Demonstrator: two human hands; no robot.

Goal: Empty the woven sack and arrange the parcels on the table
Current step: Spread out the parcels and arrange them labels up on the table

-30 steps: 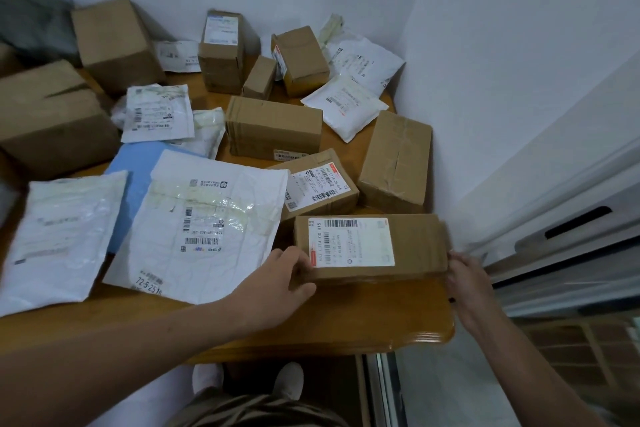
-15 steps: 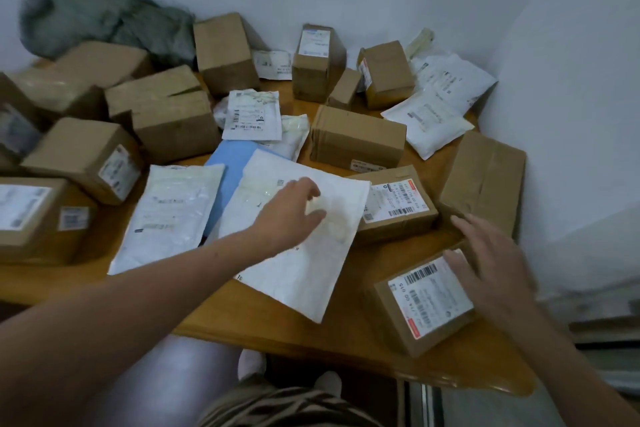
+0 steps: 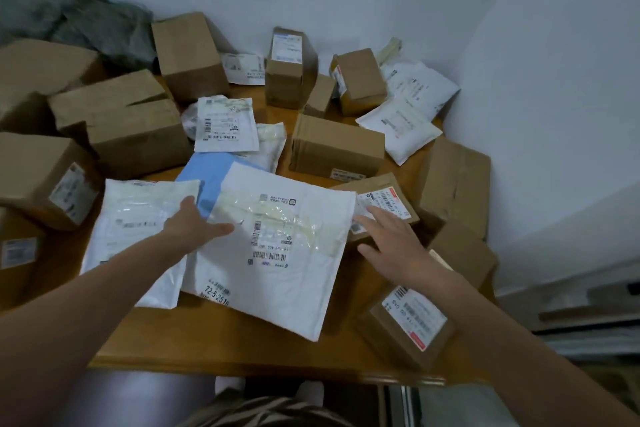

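Observation:
A large white mailer (image 3: 277,253) lies at the front middle of the wooden table (image 3: 225,347), overlapping another white mailer (image 3: 138,229) on its left. My left hand (image 3: 194,222) grips the large mailer's left edge, thumb on top. My right hand (image 3: 391,246) hovers open with spread fingers over the mailer's right edge and a small labelled box (image 3: 384,201). A labelled brown box (image 3: 408,326) sits at the front right corner. The crumpled grey-green woven sack (image 3: 86,24) lies at the back left.
Several brown boxes (image 3: 131,121) and white mailers (image 3: 401,128) cover the table up to the two white walls. A blue envelope (image 3: 204,180) peeks out under the mailers. Bare wood shows along the front edge. A sliding-door frame (image 3: 571,305) stands at the right.
My right hand left the front-right labelled box and moved left to the large mailer's right edge. My left hand slid to the mailer's left edge, and the mailer shifted.

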